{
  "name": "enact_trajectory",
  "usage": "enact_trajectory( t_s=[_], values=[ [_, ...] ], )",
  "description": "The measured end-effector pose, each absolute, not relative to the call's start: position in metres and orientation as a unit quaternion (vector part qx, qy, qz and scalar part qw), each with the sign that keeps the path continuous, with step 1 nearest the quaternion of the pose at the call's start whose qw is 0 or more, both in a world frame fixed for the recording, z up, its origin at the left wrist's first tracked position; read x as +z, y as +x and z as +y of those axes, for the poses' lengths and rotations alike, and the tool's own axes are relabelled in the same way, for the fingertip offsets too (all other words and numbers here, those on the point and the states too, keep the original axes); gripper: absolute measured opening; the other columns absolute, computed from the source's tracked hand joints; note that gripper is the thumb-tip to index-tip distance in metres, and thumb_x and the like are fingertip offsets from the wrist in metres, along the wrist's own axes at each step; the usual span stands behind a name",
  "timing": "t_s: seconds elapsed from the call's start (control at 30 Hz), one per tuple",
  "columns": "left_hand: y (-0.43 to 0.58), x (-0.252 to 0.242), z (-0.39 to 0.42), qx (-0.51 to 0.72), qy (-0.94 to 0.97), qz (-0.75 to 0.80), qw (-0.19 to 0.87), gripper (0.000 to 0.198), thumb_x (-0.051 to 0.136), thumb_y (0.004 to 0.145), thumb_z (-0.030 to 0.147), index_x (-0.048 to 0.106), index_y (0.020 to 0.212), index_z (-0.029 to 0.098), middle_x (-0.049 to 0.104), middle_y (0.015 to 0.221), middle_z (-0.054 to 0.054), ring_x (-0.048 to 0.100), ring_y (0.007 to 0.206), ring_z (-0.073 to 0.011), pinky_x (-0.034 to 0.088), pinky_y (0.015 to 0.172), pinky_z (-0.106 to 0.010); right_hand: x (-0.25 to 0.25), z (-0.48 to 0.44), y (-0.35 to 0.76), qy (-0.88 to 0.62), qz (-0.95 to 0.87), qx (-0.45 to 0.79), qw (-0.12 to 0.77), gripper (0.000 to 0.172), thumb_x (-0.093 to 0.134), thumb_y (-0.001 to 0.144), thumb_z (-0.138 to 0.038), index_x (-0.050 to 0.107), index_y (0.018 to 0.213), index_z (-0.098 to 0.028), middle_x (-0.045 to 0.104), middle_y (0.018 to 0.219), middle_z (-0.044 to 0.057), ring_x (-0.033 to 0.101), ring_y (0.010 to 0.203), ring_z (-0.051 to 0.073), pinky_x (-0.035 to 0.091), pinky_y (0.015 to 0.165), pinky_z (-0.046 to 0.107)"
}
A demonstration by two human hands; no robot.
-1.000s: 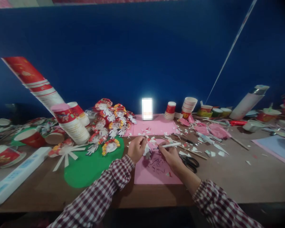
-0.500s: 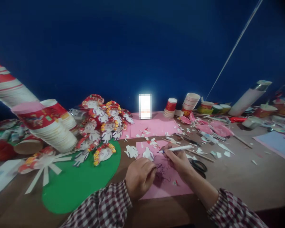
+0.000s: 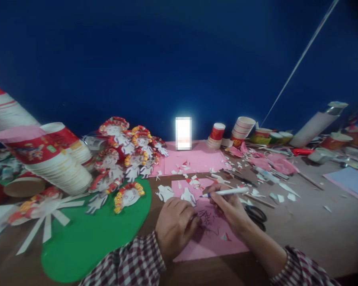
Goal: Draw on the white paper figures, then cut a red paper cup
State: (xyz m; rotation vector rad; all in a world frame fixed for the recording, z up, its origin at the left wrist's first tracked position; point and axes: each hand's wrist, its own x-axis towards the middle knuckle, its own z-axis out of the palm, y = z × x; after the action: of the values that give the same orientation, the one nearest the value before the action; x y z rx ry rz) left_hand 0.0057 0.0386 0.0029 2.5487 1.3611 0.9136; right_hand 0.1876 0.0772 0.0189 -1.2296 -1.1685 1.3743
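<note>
Bench [image 3: 310, 246]: brown, smooth-looking. Green card [image 3: 98, 242]: flat, round-edged, left of the pink sheet. Pink sheet [image 3: 216, 250]: matte, dark scribbles on it. Left hand [image 3: 177, 228]: over the pink sheet's left edge; one second ago, farther up it, beside the white figure. Its grip is curled inward; cannot tell whether it has hold of anything. Right hand [image 3: 228, 206]: over the pink sheet's right side, grip closed around the marker [image 3: 232, 191], slim, white-barrelled, tip leftward. White figure [image 3: 187, 195]: paper cutout, upper left on the pink sheet, near the marker tip. Second figure [image 3: 165, 193]: left of the pink sheet, newly in view.
</note>
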Motion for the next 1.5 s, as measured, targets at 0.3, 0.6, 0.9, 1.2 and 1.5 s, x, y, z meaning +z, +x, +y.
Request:
enact_trajectory(
  t_s=[0.3, 0.6, 0.9, 1.2, 1.5],
  values=[
    [0.0061, 0.0113, 0.0397, 0.274, 0.826, 0.490, 0.056, 0.016, 0.048, 0.087, 0.028, 0.061, 0.093, 0.021, 0.060, 0.087, -0.004, 0.051, 0.087, -0.0202, 0.034, 0.092, -0.045, 0.0205, 0.0776, 0.1891, -0.494, -0.496, 0.539, 0.468, 0.024, 0.064, 0.073, -0.040, 0.056, 0.077, -0.017, 0.047, 0.055, -0.004, 0.036, 0.045, 0.006, 0.026, 0.038, 0.017],
    [0.0071, 0.0108, 0.0380, 0.262, 0.825, 0.499, 0.044, 0.014, 0.051, 0.086, 0.030, 0.061, 0.092, 0.022, 0.061, 0.087, -0.002, 0.053, 0.088, -0.0195, 0.029, 0.099, -0.049, 0.0199, 0.0776, 0.1901, -0.493, -0.498, 0.539, 0.468, 0.025, 0.063, 0.074, -0.041, 0.057, 0.077, -0.018, 0.048, 0.057, -0.003, 0.038, 0.046, 0.007, 0.028, 0.039, 0.018],
    [0.0058, 0.0107, 0.0380, 0.262, 0.830, 0.488, 0.056, 0.016, 0.048, 0.088, 0.031, 0.060, 0.092, 0.022, 0.061, 0.089, -0.002, 0.053, 0.088, -0.0197, 0.027, 0.101, -0.049, 0.0200, 0.0783, 0.1894, -0.492, -0.498, 0.542, 0.464, 0.026, 0.064, 0.074, -0.042, 0.056, 0.078, -0.018, 0.047, 0.056, -0.004, 0.037, 0.046, 0.007, 0.027, 0.039, 0.018],
    [0.0039, 0.0131, 0.0404, 0.281, 0.825, 0.487, 0.052, 0.015, 0.051, 0.085, 0.026, 0.061, 0.095, 0.022, 0.062, 0.090, -0.004, 0.054, 0.088, -0.0205, 0.030, 0.099, -0.049, 0.0202, 0.0858, 0.1855, -0.492, -0.498, 0.554, 0.450, 0.030, 0.065, 0.074, -0.046, 0.053, 0.076, -0.019, 0.044, 0.053, -0.005, 0.033, 0.043, 0.006, 0.024, 0.040, 0.020],
    [0.0013, 0.0126, 0.0423, 0.280, 0.826, 0.486, 0.062, 0.016, 0.051, 0.085, 0.027, 0.060, 0.097, 0.022, 0.063, 0.092, -0.004, 0.055, 0.089, -0.0202, 0.029, 0.101, -0.050, 0.0182, 0.0862, 0.1862, -0.490, -0.545, 0.521, 0.438, 0.024, 0.060, 0.078, -0.042, 0.055, 0.077, -0.019, 0.046, 0.055, -0.004, 0.038, 0.049, 0.010, 0.030, 0.047, 0.023]
  ],
)
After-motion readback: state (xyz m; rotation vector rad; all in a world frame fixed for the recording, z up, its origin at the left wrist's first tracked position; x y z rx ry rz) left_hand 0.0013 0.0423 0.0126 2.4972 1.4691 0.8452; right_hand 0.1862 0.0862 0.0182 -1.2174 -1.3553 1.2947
